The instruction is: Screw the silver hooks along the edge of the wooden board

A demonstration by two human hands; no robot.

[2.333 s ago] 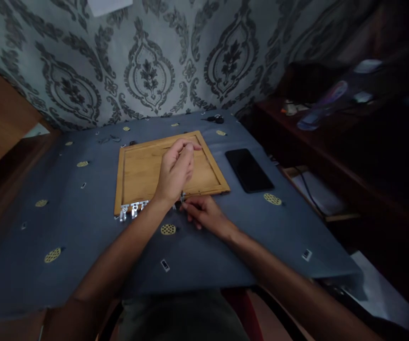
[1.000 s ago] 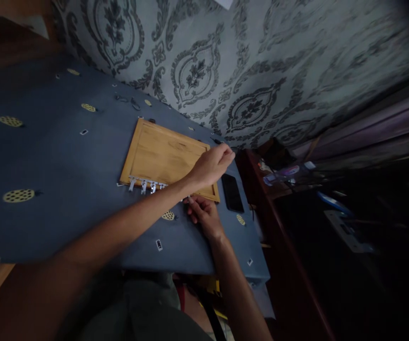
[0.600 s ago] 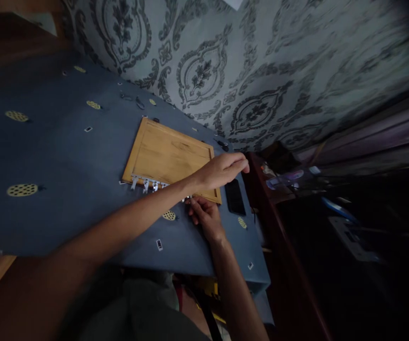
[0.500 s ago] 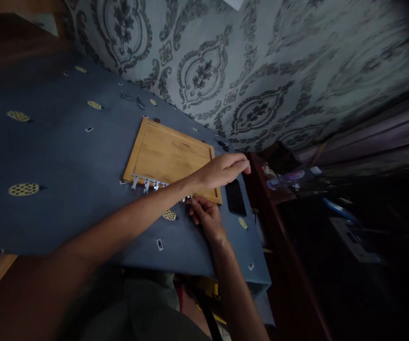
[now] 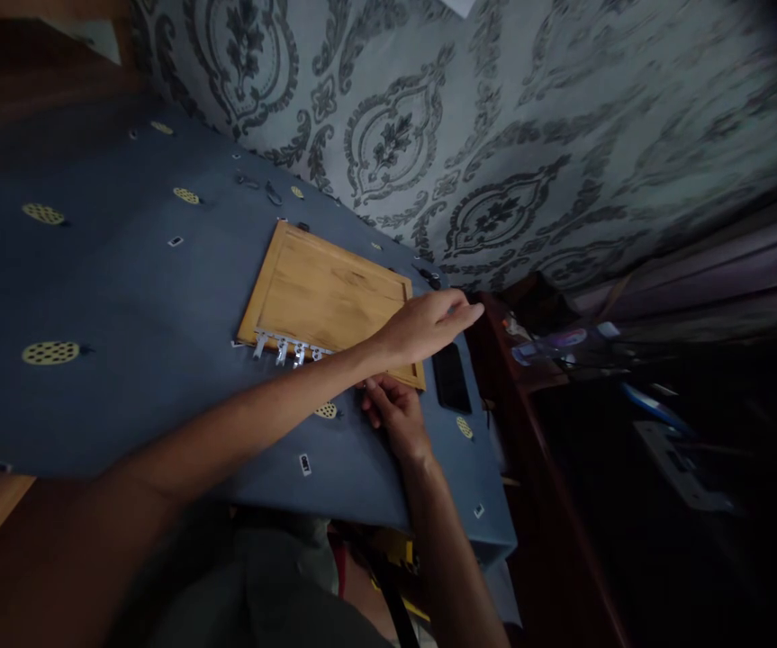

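Observation:
A shallow-framed wooden board [image 5: 330,286] lies on the blue tablecloth. Along its near edge runs a metal hook rail [image 5: 281,346] with several silver hooks pointing toward me; my left forearm covers its right part. My left hand [image 5: 425,322] is over the board's right side, its fingers bent together and closed; whatever they hold, if anything, is hidden. Just below that wrist, my right hand [image 5: 394,412] has thumb and fingers pinched at the right end of the hook rail, by the board's near edge. The fingertips are partly covered by the left arm.
A black phone [image 5: 451,378] lies right of the board. Small dark objects [image 5: 429,277] sit near the patterned wall [image 5: 394,135]. Beyond the table's right edge is a dark reddish ledge [image 5: 529,405] with a clear plastic item [image 5: 556,344] on it.
The view has shifted slightly. Both hands keep nearly the same pose, and the shiny metal seen earlier at my right fingertips is now covered by my left forearm.

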